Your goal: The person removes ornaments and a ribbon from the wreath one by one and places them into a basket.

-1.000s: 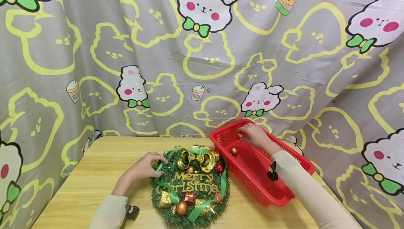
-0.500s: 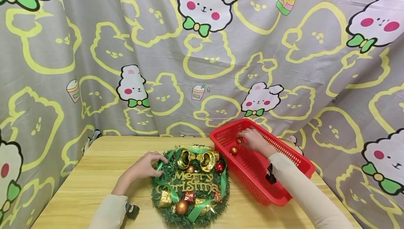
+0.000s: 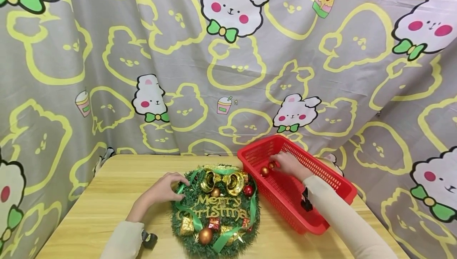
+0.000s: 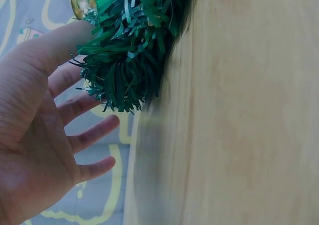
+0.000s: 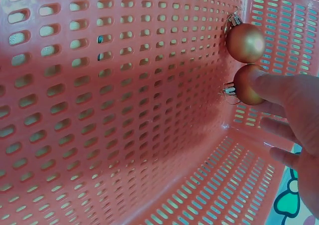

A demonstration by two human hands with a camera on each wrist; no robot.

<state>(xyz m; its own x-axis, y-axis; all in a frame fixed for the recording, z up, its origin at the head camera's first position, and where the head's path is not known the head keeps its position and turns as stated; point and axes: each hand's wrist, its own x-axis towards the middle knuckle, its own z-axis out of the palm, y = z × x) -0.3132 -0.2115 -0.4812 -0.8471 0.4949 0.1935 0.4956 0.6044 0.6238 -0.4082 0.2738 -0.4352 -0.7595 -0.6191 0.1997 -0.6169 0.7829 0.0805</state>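
Inside the red basket [image 3: 285,207], my right hand [image 3: 288,165] pinches a copper-gold Christmas ball [image 5: 245,85] with a metal cap, thumb on its near side. A second gold ball [image 5: 245,43] lies right beside it, close to the basket's end. My left hand [image 3: 165,187] rests at the left edge of a green tinsel wreath [image 3: 180,235], with its thumb [image 4: 60,43] against the tinsel and its other fingers loosely extended. The wreath carries golden bells [image 3: 234,183], green ribbon, small gift boxes, a red ball [image 3: 248,190], copper balls and gold "Merry Christmas" lettering [image 3: 217,206].
The wooden table [image 3: 118,183] bears the wreath in the middle and the basket slanted at the right. A patterned grey curtain [image 3: 185,132] hangs close behind the table and along both sides. Dark wrist straps [image 3: 149,239] sit at the sleeves.
My right hand has moved nearer inside the basket, bringing the pinched ball from the far end down next to the other ball. The left hand and wreath have stayed put.
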